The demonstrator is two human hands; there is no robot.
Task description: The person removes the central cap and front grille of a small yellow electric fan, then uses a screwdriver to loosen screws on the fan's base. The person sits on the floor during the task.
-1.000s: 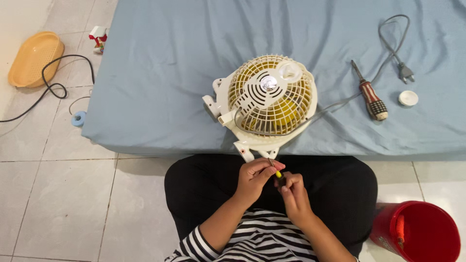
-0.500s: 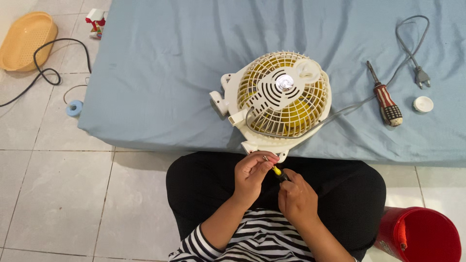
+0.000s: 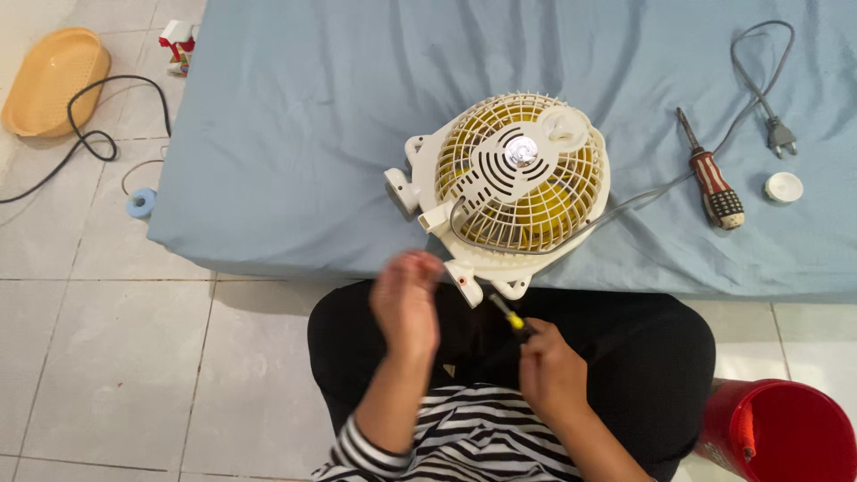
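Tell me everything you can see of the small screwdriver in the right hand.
The small screwdriver is slim, with a yellow collar and a thin metal shaft; its dark handle is mostly hidden inside the right hand, which grips it over the lap. It tilts up and to the left, tip towards the cream plastic foot of the fan at the mattress edge; whether it touches is unclear. The left hand is blurred, beside it and off the tool.

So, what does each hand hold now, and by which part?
The right hand holds a small screwdriver by its handle end. The left hand is blurred and seems empty.
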